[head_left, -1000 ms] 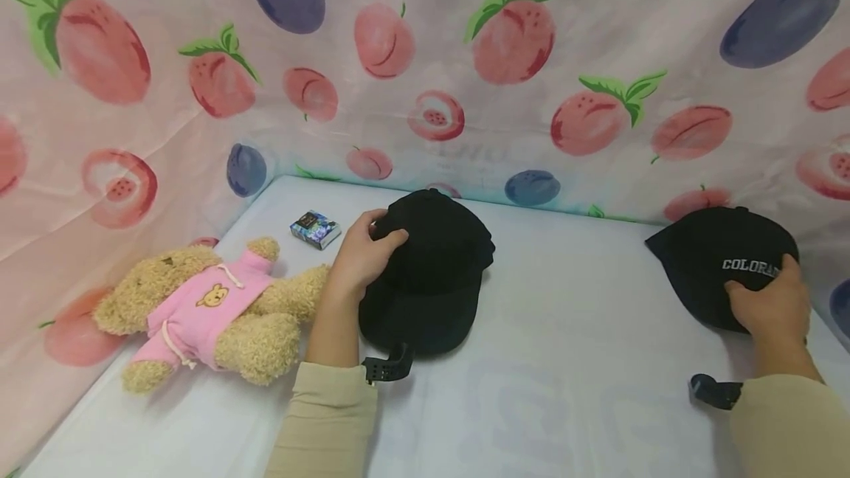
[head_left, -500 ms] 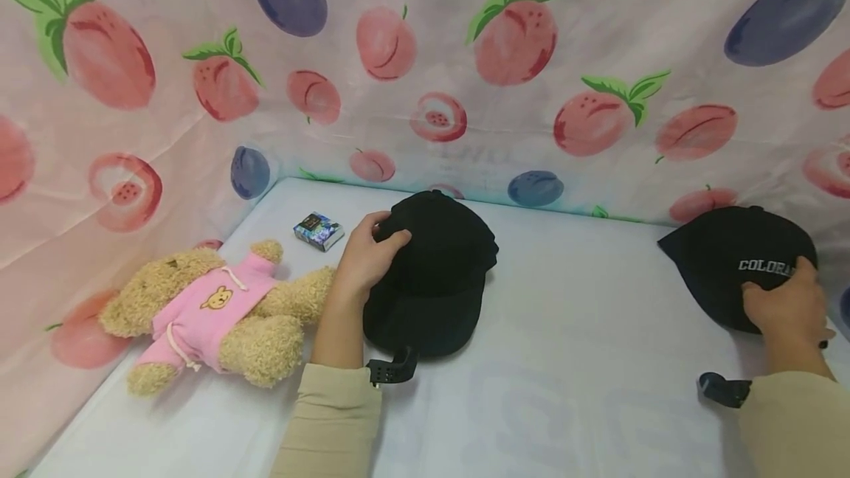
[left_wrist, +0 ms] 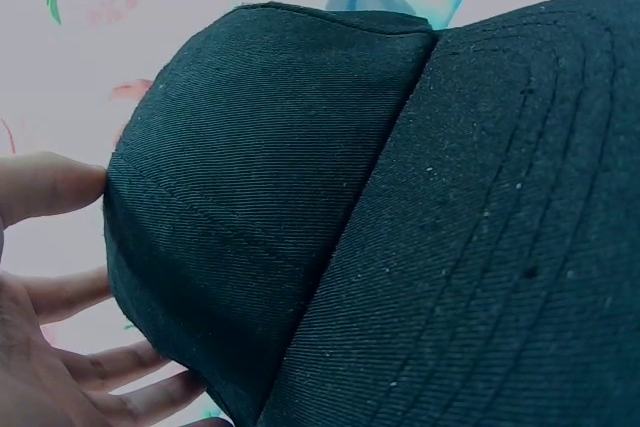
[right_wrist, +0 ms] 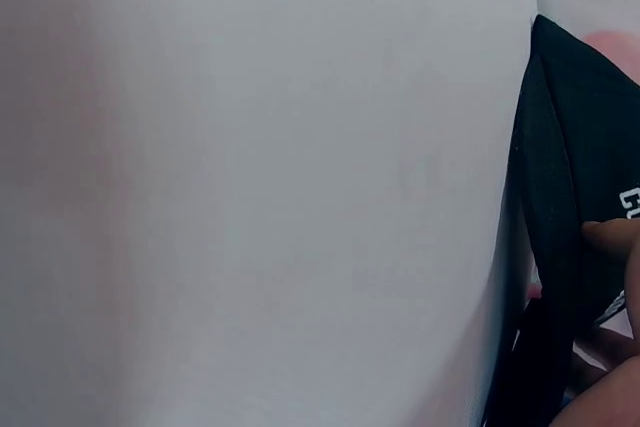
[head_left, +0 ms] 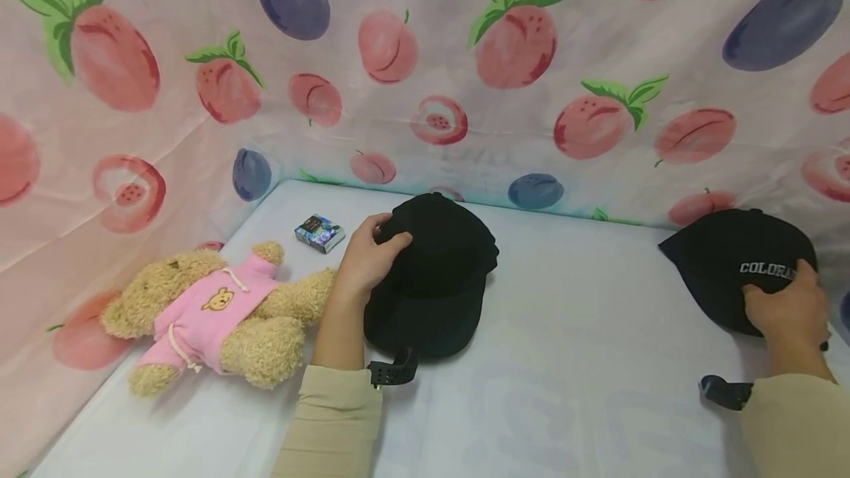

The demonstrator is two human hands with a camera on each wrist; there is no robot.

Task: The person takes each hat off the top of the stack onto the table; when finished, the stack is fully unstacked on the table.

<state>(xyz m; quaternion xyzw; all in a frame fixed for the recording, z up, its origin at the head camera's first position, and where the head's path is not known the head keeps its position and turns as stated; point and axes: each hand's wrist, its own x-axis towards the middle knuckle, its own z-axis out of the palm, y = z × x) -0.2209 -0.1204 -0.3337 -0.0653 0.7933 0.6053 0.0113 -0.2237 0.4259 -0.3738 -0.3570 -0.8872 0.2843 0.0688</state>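
A plain black baseball cap [head_left: 432,264] sits on the white surface at centre, its brim towards me. My left hand [head_left: 364,257] grips the left side of its crown. In the left wrist view, the thumb [left_wrist: 60,187] touches the crown and the fingers reach along its side, tips partly hidden. At the far right, a black cap with white lettering [head_left: 737,264], readable as "COLORA", is held by my right hand [head_left: 793,308], thumb on its front. Only the edge of this lettered cap [right_wrist: 565,147] shows in the right wrist view; most of the right hand is cut off there.
Left of my left forearm lies a teddy bear [head_left: 219,308] in a pink hoodie. Behind it is a small blue patterned box [head_left: 319,233]. Fruit-printed cloth [head_left: 425,57] rises at the back and left of the white surface [head_left: 571,389].
The right hand and its lettered cap have shifted slightly to the right, mostly in the first half second. The left hand stays on the plain cap, and the view has drifted a little.
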